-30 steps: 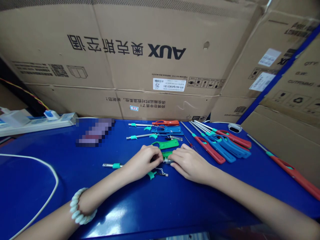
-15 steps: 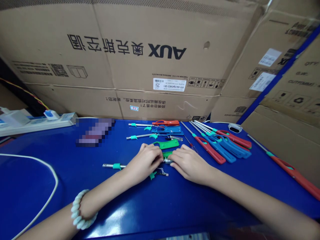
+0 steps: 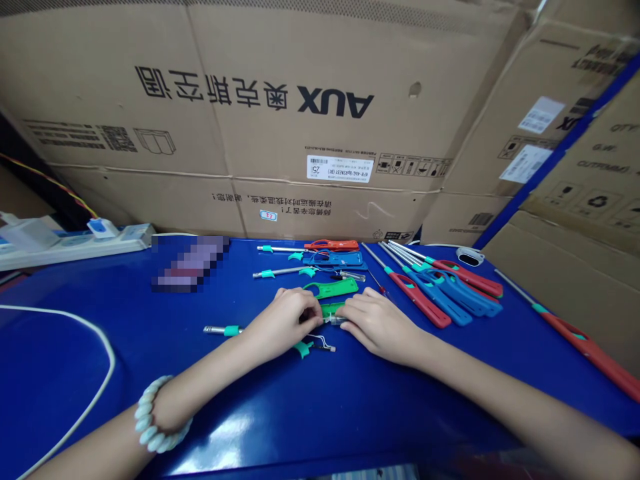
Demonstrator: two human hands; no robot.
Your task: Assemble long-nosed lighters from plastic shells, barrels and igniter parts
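Observation:
My left hand (image 3: 283, 323) and my right hand (image 3: 376, 324) meet at the middle of the blue table (image 3: 100, 373), fingers pinched together on a small clear lighter insert (image 3: 334, 321) beside a green shell piece (image 3: 334, 309). Under my left hand lies a metal tube with a teal collar (image 3: 223, 330); its teal trigger and thin wires (image 3: 315, 346) stick out below my fingers. Just behind my hands rests a green handle shell (image 3: 334, 289).
Behind lie two more metal tubes (image 3: 280, 272), blue and red shells (image 3: 340, 253) and a fan of finished red and blue long lighters (image 3: 440, 290); another red one (image 3: 585, 343) lies at right. Cardboard boxes (image 3: 300, 113) wall the back. A power strip (image 3: 75, 243) and white cable (image 3: 95, 393) are at left.
Barely anything: both hands stay pinched on the same small part, with the left hand and its wrist shifted slightly.

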